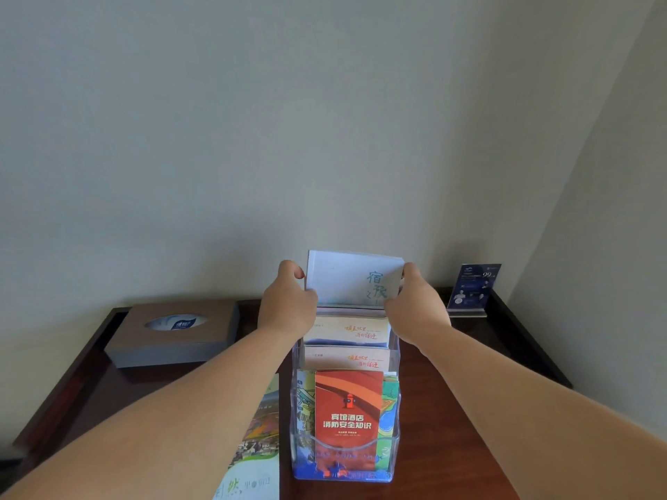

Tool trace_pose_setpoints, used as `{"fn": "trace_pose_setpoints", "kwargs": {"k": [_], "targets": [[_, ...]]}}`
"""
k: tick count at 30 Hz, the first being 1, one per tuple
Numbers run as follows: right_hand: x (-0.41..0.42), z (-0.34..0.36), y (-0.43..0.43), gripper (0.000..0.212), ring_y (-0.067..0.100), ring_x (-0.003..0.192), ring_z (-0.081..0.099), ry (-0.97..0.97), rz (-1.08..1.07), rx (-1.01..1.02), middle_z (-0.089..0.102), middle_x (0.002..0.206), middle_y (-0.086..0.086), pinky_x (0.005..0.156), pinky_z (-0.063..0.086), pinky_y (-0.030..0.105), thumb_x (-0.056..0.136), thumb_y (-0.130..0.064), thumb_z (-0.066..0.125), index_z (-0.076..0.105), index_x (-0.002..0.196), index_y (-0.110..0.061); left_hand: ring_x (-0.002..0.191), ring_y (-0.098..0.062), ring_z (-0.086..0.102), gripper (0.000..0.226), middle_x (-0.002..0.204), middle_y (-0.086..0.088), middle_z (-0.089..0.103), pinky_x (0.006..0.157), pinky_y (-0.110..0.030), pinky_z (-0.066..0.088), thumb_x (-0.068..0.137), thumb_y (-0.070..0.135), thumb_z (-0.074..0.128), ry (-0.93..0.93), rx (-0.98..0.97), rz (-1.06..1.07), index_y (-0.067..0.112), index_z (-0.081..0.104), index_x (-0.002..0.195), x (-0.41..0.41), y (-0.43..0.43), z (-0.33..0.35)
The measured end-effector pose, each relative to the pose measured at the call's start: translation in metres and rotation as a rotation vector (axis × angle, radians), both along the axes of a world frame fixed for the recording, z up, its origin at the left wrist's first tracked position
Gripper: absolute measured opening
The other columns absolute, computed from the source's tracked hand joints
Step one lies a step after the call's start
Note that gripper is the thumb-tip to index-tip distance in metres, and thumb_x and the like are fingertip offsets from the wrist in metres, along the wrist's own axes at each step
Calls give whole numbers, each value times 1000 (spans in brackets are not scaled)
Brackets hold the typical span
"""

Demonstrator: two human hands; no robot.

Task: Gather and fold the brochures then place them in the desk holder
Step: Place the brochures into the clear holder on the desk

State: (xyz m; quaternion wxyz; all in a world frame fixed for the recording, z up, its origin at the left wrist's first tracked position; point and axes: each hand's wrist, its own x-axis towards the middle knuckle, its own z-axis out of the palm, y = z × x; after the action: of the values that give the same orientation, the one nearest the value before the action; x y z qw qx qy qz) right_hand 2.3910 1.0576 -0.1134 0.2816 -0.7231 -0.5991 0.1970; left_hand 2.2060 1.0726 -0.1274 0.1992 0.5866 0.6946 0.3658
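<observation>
A clear tiered desk holder [396,409] stands on the dark wooden desk. Its front pocket holds a red brochure [348,409] with map leaflets behind it; two middle pockets hold pale brochures with orange writing [346,330]. A folded white brochure with teal characters [352,277] sticks up at the rear pocket. My left hand [287,301] grips its left edge and my right hand [415,301] grips its right edge. Its lower part is hidden behind the holder's contents.
A brown tissue box [173,333] sits at the back left. A small blue sign card in a stand [472,286] is in the back right corner. A colourful unfolded brochure [258,445] lies on the desk [451,427] left of the holder, partly under my left forearm.
</observation>
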Motion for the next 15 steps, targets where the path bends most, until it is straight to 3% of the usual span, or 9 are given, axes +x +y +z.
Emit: {"fn": "trace_pose_setpoints", "kwargs": {"k": [3, 5, 7, 10, 12, 14, 15], "targets": [[-2, -9, -1, 39, 23, 81, 60, 38, -19, -26, 66, 104, 9, 73, 58, 40, 93, -7, 47, 39, 130, -15, 57, -11, 51, 19, 86, -4, 63, 45, -24, 29, 94, 13, 47, -2, -55, -10, 24, 45, 109, 1, -3, -7], [-2, -14, 1, 27, 19, 81, 58, 31, -16, -50, 66, 107, 6, 67, 56, 31, 96, -12, 44, 48, 122, -15, 62, -13, 50, 10, 88, -5, 63, 47, -26, 29, 93, 11, 44, 22, -58, -13, 15, 53, 96, 1, -2, -9], [-2, -17, 2, 20, 17, 83, 57, 24, -11, -62, 65, 112, 4, 61, 52, 24, 97, -16, 41, 54, 113, -16, 62, -19, 47, 17, 76, -6, 59, 48, -28, 27, 90, 10, 43, 42, -62, -6, 9, 56, 79, 0, 0, -7], [-4, -19, 2, 23, 17, 86, 57, 25, -14, -81, 65, 112, 3, 63, 51, 24, 99, -22, 40, 56, 114, -16, 54, -19, 35, 29, 59, -5, 41, 46, -30, 21, 89, 10, 43, 44, -67, -2, 11, 39, 60, 1, 0, -2], [-7, -16, 0, 24, 17, 83, 57, 29, -39, -108, 65, 108, 4, 68, 53, 28, 98, -23, 41, 55, 116, -14, 56, -23, 41, 30, 64, -16, 44, 46, -32, 27, 90, 13, 43, 38, -57, -15, 10, 43, 61, 2, -2, 0], [-8, -7, -3, 30, 19, 83, 60, 0, -73, -75, 63, 108, 6, 69, 53, 32, 96, -22, 43, 53, 122, -12, 72, -30, 56, 28, 86, -23, 58, 59, -36, 45, 93, 21, 44, 10, -19, -19, 1, 60, 81, -1, -3, 1], [-10, 0, -5, 35, 22, 88, 61, -26, -89, -21, 60, 114, 9, 74, 53, 36, 94, -22, 44, 50, 126, -11, 76, -30, 57, 32, 89, -21, 61, 61, -35, 44, 94, 26, 44, -8, 7, -3, 0, 62, 89, -6, -3, 0]]}}
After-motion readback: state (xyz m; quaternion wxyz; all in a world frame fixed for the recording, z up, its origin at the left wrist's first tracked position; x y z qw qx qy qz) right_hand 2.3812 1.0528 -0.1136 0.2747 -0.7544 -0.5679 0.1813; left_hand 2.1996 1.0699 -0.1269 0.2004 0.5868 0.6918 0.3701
